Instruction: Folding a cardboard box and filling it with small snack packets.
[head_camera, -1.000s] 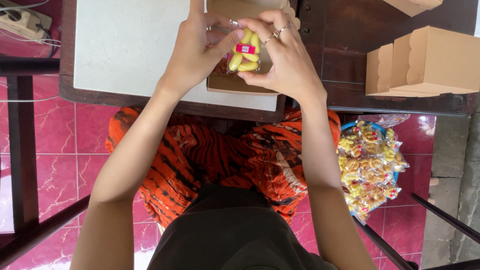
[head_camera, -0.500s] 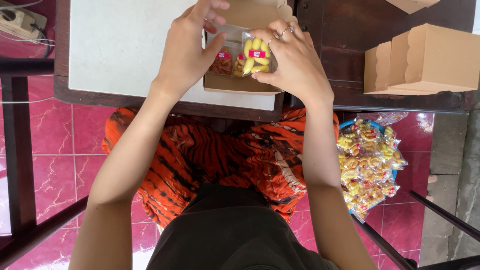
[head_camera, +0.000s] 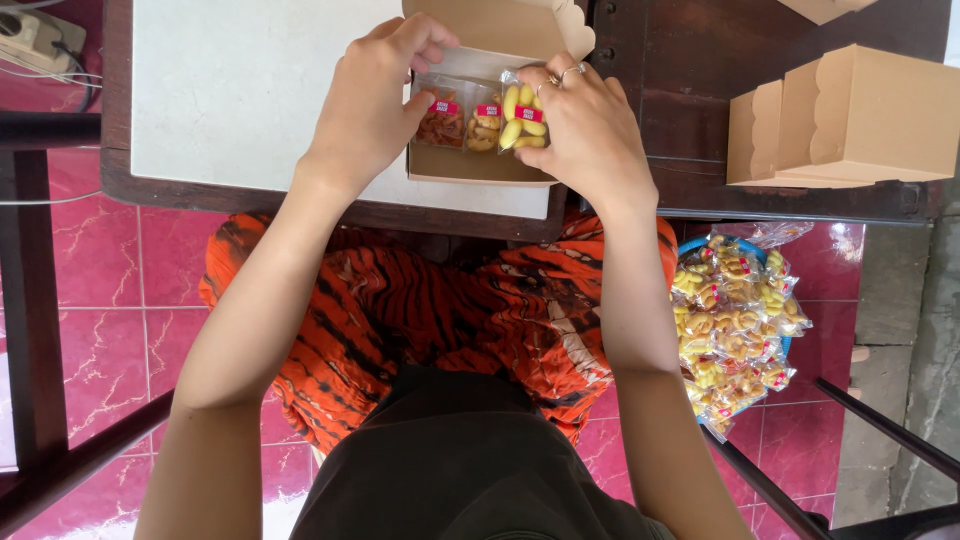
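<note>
An open brown cardboard box (head_camera: 478, 168) sits on the table's white top, near its front edge. Inside it lie three clear snack packets side by side: one with reddish-brown snacks (head_camera: 440, 120), one with pale curls (head_camera: 487, 127), and one with yellow puffs (head_camera: 524, 117). My right hand (head_camera: 585, 130), wearing rings, grips the yellow puff packet at the box's right side. My left hand (head_camera: 372, 98) rests on the box's left edge, its fingers touching the reddish-brown packet.
Closed brown boxes (head_camera: 850, 120) stand on the dark wooden table (head_camera: 690, 120) at the right. A blue basin (head_camera: 735, 330) heaped with snack packets sits on the red tiled floor by my right knee. A power strip (head_camera: 35, 35) lies top left.
Both hands have lowered the yellow puff packet from above the box down into it, beside the other two packets, which are now uncovered.
</note>
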